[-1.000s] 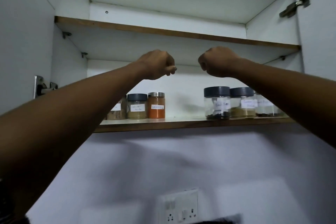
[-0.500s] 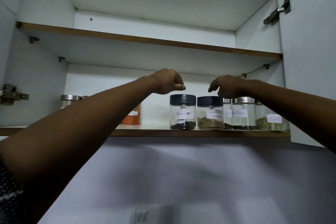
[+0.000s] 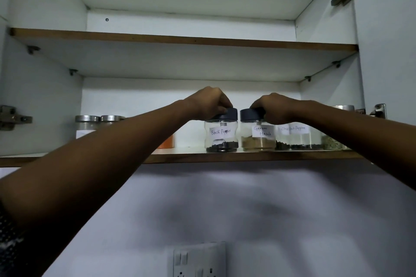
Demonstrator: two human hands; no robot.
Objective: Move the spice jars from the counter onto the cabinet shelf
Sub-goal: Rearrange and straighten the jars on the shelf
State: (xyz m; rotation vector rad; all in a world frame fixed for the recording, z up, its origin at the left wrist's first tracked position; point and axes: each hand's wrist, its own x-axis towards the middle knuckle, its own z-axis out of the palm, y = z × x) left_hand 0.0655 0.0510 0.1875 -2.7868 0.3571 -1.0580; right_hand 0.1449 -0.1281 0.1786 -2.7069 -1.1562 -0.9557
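Head view: peppercorns in Black Pepper jar [image 3: 221,134], brown powder in Garam Masala jar [image 3: 258,136]

Black Pepper jar [image 3: 221,136] stands left of Garam Masala jar [image 3: 258,135] on lower shelf [image 3: 247,157].

Between the hands, the pepper jar [image 3: 221,136] and masala jar [image 3: 258,135] stand almost touching. Right of the right hand [image 3: 275,108], more jars [image 3: 305,138] crowd to the cabinet wall. Left of the left hand [image 3: 208,102], bare shelf [image 3: 189,149] runs to an orange jar [image 3: 167,143]. Open air above both hands.
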